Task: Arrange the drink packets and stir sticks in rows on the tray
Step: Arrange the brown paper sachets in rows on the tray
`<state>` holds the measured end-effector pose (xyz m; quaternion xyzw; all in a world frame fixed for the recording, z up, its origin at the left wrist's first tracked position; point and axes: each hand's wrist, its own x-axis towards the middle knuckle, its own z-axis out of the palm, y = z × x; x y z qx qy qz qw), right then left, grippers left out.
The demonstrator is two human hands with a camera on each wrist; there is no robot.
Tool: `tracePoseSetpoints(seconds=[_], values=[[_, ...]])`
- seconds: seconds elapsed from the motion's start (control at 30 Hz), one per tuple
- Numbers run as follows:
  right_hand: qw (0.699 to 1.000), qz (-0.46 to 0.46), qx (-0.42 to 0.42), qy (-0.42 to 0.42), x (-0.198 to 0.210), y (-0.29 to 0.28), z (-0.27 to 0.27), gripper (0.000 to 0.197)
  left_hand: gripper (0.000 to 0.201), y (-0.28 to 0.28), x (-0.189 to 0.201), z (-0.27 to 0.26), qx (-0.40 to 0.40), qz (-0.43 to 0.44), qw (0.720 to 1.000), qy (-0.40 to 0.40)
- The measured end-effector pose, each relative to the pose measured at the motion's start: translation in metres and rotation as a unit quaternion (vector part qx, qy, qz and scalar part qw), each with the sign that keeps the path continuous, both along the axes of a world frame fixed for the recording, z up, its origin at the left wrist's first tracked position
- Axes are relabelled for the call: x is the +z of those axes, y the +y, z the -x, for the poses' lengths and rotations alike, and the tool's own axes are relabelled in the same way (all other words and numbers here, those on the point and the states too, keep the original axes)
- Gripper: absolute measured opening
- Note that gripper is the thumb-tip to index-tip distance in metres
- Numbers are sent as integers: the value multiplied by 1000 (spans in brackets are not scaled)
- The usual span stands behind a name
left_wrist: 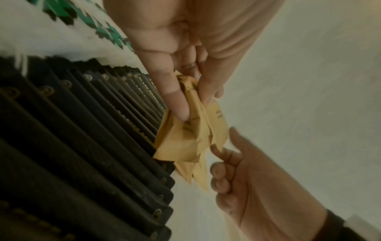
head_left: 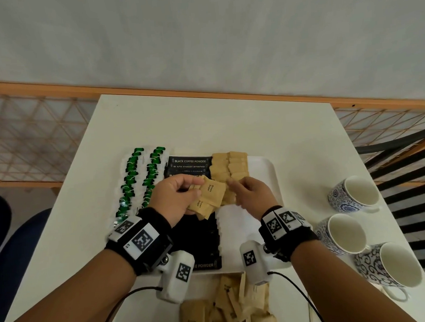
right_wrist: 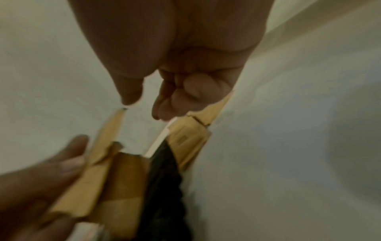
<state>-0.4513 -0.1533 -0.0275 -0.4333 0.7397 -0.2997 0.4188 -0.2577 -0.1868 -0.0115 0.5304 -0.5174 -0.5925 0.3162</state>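
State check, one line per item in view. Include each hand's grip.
left hand: grips a bunch of brown sugar packets above the tray.
right hand: empty, thumb and forefinger apart beside the bunch.
sugar rows: two short rows at the tray's far end.
black coffee sticks: overlapping in one row.
green packets: two rows, left of the sticks.
loose packets: heaped nearest the person.
cups: three, upright, empty.

1. The sugar packets (head_left: 209,197) are plain tan paper with small dark print.
2. The coffee packets (head_left: 189,161) are black with white lettering.
3. The slim wrappers (head_left: 131,174) on the left are white with green printing.
4. The tray (head_left: 261,175) is white, on a white tabletop (head_left: 205,122).
5. The three cups (head_left: 322,231) are white inside, with blue swirls and flowers outside.
6. The wristbands (head_left: 158,218) are black, carrying black-and-white square markers.
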Motion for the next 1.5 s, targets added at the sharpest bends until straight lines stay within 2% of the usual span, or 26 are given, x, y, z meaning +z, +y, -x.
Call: tracePoseSetpoints(seconds=[0.07,0.17,0.3,0.4,0.5,0.57,0.63,0.73,0.77,0.83,0.93,1.0,1.07,1.27,1.37,1.5], values=[[995,12,12,-97,9,4,-8,35,25,2,2,4,5,6,1000,11],[990,28,34,-132,15,7,-14,19,25,4,7,9,10,13,999,31],[966,73,-50,-244,20,4,-6,13,30,5,10,11,9,10,998,58],[961,83,-65,-256,25,2,6,7,29,3,9,7,13,5,998,65],[977,36,-7,-208,22,2,7,25,28,3,6,7,16,-2,998,65],[982,23,18,-188,17,3,2,22,28,5,4,11,10,-11,997,72],[972,44,-14,-231,17,3,-2,8,29,6,2,12,0,-18,997,71],[945,87,-114,-294,22,-2,9,8,30,6,2,7,-6,-13,998,63],[943,96,-143,-286,23,-4,17,5,29,5,3,4,1,-8,998,61],[961,87,-170,-199,21,-6,33,3,28,1,4,-1,26,3,998,55],[992,29,-110,-55,8,-5,48,11,28,-4,5,-5,47,12,998,51],[998,-13,-54,-33,-1,-2,48,14,27,-5,5,-5,48,13,997,51],[999,-25,-34,-14,-11,-2,46,18,27,-4,5,-3,45,12,998,51],[995,1,-60,74,-23,-6,46,22,27,-2,2,-1,30,10,999,40],[994,10,-57,89,-22,-2,43,28,27,-2,2,-1,28,11,999,36],[993,8,-28,117,-21,3,35,53,27,1,1,1,23,6,999,37]])
